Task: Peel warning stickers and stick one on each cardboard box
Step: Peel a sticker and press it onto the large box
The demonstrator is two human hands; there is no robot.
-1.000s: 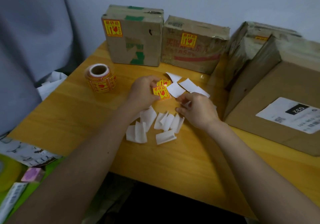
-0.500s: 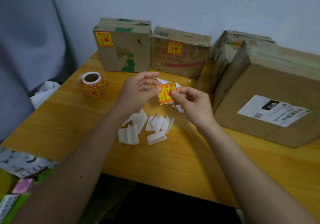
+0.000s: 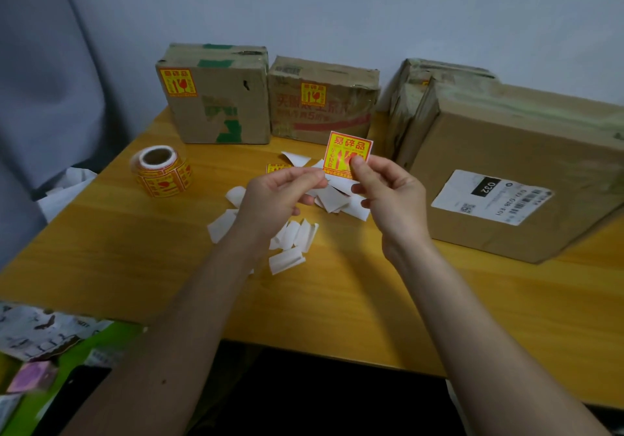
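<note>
A smooth, yellow wood-grain bench (image 3: 101,249) is seen carrying everything. At its right, the largest cardboard box (image 3: 526,172) is laid flat, a white shipping label (image 3: 493,195) stuck on its matte brown top; a slimmer, worn box (image 3: 405,97) is leaned just behind it. Against the wall, 2 squat, scuffed boxes are stood side by side: the left box (image 3: 219,97), patched with green tape, and the middle box (image 3: 324,101), printed in red; each is marked with 1 yellow-and-red square sticker. A cylindrical sticker roll (image 3: 162,170) is stood on end near the bench's left edge. Curled white backing scraps (image 3: 290,236) are scattered under the hands. The warning sticker (image 3: 346,153), a glossy yellow square with red print, is held upright above the scraps, pinched at its lower edge by the right hand (image 3: 388,192) between thumb and forefinger. Just beside it, the left hand (image 3: 277,195) is closed in a pinching grip on a white backing strip (image 3: 320,179) at the sticker's lower left corner.
</note>
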